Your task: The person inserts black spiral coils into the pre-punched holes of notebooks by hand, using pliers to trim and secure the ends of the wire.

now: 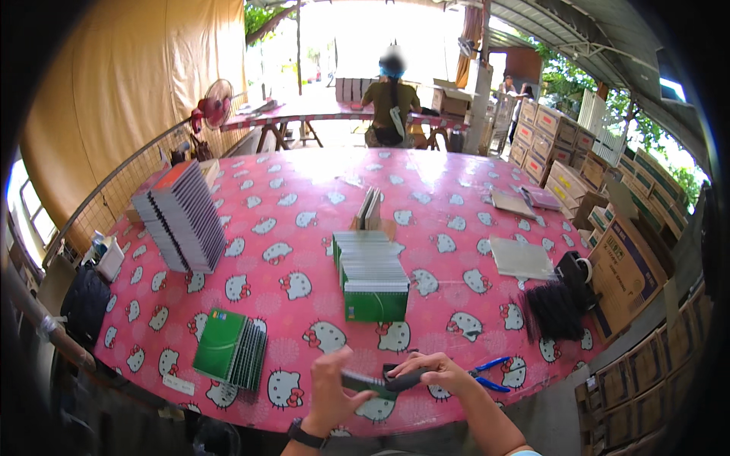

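My left hand [334, 391], with a dark band on its wrist, grips a small green notebook [388, 394] above the table's near edge. Its page edges show between thumb and fingers. Beside it, my right hand [437, 372] is closed over a dark elongated thing [407, 379] held against the notebook's right end; its exact kind is unclear. Just right of that hand lie blue-handled pliers [493, 374], handles spread and head partly hidden. A pile of green spiral notebooks [220, 346] rests to the left. Ahead, a long row of green notebooks [372, 285] stands on the table.
Tall notebook stacks [179, 216] rise at the left of the pink patterned table [266, 304]. Black spiral coils [553, 313] and clear sheets [521, 258] lie at right, near cardboard boxes [627, 273]. A person [391, 99] sits at a far table; a red fan [215, 105] stands left.
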Available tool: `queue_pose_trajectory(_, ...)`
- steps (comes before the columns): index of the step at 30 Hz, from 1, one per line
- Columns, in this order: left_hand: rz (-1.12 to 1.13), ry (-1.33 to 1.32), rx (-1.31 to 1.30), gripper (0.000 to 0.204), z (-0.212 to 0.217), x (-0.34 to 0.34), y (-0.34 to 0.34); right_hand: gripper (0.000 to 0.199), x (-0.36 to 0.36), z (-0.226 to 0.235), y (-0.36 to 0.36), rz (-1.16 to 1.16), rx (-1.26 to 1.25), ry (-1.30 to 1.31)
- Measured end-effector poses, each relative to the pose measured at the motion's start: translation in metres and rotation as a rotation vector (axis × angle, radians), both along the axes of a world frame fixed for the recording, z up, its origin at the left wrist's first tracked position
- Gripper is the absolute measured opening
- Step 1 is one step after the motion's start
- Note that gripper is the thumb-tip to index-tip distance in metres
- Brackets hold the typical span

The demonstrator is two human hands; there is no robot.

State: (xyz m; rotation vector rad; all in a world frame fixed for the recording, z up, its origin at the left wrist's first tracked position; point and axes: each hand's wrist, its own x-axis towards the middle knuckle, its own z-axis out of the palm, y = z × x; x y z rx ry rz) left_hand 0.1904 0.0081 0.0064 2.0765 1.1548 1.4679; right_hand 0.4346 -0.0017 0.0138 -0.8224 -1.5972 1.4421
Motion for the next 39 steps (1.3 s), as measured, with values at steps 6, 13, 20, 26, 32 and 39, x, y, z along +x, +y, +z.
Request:
queue_pose_trajectory(6,-0.344,-0.240,-0.546,0.057,-0.046,-0.017,0.016,0.046,-0.014,-0.016,0.003,-0.058,0.008,-0.182)
queue_pose_trajectory(13,-0.603,-0.644,-0.805,0.027,-0.058,-0.016,0.020,0.054,-0.015,0.001,0.009,-0.115,0.063,-0.195)
queue_pose_trajectory(20,-0.553,-0.484,-0.741,0.028,-0.063,-0.018,0.021,0.052,-0.019,0.008,0.019,-0.151,0.088,-0.496)
queue_pose_trajectory(26,-0.572,-0.522,-0.769,0.028,-0.058,-0.015,0.020,0.037,-0.020,-0.003,0.020,-0.117,0.097,-0.325)
queue_pose_trajectory(32,-0.571,-0.464,-0.758,0.027,-0.060,-0.016,0.021,0.033,-0.024,0.003,0.027,-0.059,0.151,-0.446)
queue_pose_trajectory(39,-0.542,-0.455,-0.835,0.027,-0.036,-0.009,0.015,0.039,-0.033,0.023,0.016,-0.262,0.526,-0.705)
